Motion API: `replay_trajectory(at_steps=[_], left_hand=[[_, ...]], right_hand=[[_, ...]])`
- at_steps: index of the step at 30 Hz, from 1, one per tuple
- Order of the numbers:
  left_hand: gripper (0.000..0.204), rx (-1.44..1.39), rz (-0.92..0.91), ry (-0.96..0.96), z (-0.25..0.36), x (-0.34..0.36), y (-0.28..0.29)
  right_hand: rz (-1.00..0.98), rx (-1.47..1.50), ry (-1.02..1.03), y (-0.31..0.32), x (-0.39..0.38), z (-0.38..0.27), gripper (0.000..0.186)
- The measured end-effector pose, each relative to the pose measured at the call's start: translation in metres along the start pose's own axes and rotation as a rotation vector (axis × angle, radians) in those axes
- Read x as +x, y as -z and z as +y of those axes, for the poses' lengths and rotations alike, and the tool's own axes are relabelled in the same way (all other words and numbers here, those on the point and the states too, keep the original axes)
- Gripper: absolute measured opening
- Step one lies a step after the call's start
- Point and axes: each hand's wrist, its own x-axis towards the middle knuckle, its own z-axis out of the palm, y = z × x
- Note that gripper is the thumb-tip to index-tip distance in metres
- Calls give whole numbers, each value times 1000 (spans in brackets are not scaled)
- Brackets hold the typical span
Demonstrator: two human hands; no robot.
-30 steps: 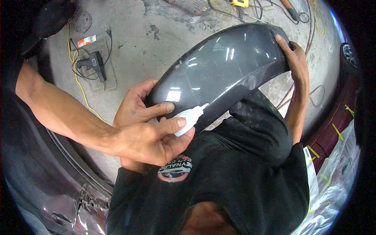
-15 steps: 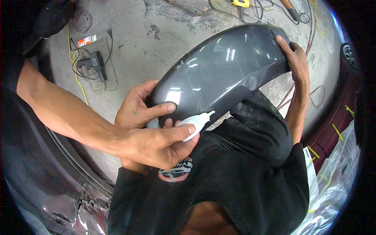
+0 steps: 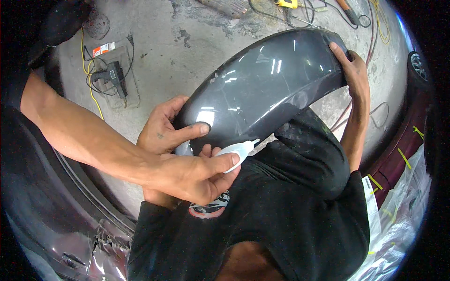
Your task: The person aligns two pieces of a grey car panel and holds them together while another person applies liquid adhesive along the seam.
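Note:
A glossy dark grey curved fender panel (image 3: 253,79) is held between my two hands, over my lap. My left hand (image 3: 164,126) grips its lower left end, thumb on the painted face and fingers behind the edge. At the upper right end, my right hand (image 3: 355,70) clasps the panel, with a finger over its face. Another person's hand (image 3: 197,175) reaches in from the left across my left forearm. It pinches a small white squeeze bottle (image 3: 238,153), whose nozzle points right near the panel's lower edge. Whether the nozzle touches the panel, I cannot tell.
On the concrete floor at left lie a dark corded heat gun (image 3: 110,77) and a yellow cable (image 3: 96,103). A hammer (image 3: 349,13) and a yellow tool (image 3: 287,3) lie at the top. A dark red car (image 3: 389,164) with plastic sheeting (image 3: 403,201) stands at right.
The other person's hand has shifted the white bottle slightly down and to the right along the panel's lower edge. My hands and the panel have hardly moved.

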Motion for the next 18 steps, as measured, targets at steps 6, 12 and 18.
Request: replay_trajectory(at_steps=[6,12,18], left_hand=[[26,-88,115,100,19,-18,-31],[20,-202,279,-15,22,-27,-55],[21,-607,221,91,13,-27,-48]], right_hand=[[-18,-22,-13,3,3,3,79],[13,-10,10,-1,-2,-2,77],[-18,7,9,0,-2,-3,76]])
